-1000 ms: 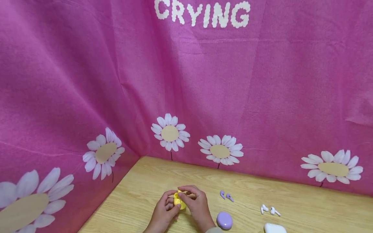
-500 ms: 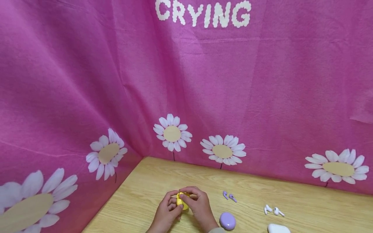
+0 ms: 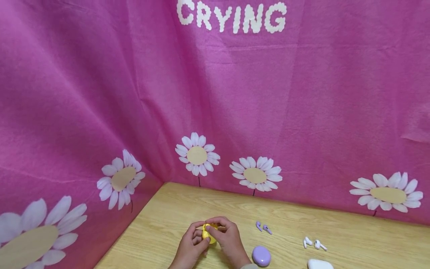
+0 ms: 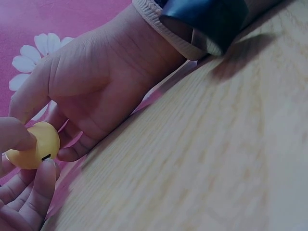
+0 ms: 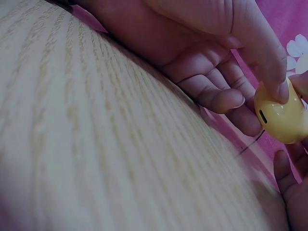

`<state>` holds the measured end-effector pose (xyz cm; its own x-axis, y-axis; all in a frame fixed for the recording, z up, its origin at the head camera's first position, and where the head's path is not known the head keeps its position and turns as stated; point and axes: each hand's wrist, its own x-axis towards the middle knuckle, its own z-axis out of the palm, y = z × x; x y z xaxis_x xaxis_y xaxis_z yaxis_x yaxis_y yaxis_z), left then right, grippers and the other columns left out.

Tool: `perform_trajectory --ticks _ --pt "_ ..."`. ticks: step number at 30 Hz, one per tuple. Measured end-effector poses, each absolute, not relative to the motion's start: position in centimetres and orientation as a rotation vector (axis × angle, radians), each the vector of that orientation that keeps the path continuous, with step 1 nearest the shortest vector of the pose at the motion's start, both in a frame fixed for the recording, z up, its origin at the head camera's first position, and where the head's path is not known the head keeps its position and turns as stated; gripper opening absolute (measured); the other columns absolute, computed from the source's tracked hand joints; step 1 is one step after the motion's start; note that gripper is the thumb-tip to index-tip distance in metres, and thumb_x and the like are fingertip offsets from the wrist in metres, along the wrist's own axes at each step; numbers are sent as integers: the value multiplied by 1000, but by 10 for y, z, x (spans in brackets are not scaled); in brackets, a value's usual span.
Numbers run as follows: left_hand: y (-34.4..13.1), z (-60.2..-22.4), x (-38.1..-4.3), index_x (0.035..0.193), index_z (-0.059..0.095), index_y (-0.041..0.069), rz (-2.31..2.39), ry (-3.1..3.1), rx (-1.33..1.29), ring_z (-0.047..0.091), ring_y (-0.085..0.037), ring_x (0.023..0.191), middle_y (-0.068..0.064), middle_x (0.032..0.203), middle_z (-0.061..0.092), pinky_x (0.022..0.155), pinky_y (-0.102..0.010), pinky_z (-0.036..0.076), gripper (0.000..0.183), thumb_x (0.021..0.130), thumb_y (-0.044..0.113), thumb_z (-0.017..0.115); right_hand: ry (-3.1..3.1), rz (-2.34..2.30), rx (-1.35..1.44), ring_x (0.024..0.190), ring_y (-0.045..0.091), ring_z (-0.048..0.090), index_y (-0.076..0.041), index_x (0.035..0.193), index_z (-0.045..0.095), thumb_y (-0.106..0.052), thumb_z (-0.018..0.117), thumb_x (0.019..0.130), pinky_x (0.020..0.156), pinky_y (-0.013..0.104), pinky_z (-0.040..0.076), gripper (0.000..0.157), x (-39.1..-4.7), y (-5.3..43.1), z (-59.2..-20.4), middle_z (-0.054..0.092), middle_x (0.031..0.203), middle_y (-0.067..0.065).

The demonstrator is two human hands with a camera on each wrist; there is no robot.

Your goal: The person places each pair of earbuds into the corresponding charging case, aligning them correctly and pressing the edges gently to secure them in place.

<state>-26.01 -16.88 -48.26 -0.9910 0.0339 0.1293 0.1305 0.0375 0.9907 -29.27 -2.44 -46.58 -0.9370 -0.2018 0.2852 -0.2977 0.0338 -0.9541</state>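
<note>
Low in the head view, a small rounded yellow earbud case is held between both hands above the table. My left hand grips its left side with thumb and fingers. From the right, my right hand pinches it, thumb on the near face and fingers over the top. The right wrist view shows the yellow case smooth and glossy, with a dark slot in its side. In the left wrist view the same case sits among fingertips of both hands. Fingers hide much of it, so any earbuds inside cannot be seen.
On the wood-grain table, purple earbuds lie right of the hands, behind a round purple case. Farther right are white earbuds and a white case, cut by the frame edge. A pink flowered cloth encloses the back and left.
The yellow case stood with an upper part raised a second ago; now it looks more compact under my right thumb and fingers. Both hands stay in nearly the same place.
</note>
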Motion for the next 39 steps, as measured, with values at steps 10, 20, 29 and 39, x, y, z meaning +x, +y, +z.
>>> perform_trajectory --ticks 10,20,29,39 --pt "-168 -482 -259 134 43 0 -2098 -2216 -175 58 -12 67 -7 92 61 55 -24 51 53 86 2 66 -2189 2102 544 101 19 56 -9 99 73 -17 74 85 85 29 43 16 -296 -24 -474 67 106 6" --pt "-168 -480 -258 134 42 -2 -2118 -2209 -189 58 -11 70 -7 93 61 56 -23 51 53 87 3 66 -2211 2059 555 103 16 56 -13 96 75 -24 75 84 89 35 42 16 -300 -24 -479 66 103 2" --pt "-169 -480 -257 134 43 -1 -2146 -2197 -174 58 -12 70 -7 94 60 56 -24 52 54 86 4 67 -2205 2068 565 102 16 56 -13 96 75 -24 74 85 87 31 44 16 -299 -24 -479 66 103 3" --pt "-169 -480 -258 135 41 -3 -2162 -2196 -184 58 -12 73 -5 93 60 57 -23 51 55 86 3 66 -2165 2095 591 101 16 57 -9 99 75 -18 72 87 84 29 46 16 -300 -23 -477 66 104 7"
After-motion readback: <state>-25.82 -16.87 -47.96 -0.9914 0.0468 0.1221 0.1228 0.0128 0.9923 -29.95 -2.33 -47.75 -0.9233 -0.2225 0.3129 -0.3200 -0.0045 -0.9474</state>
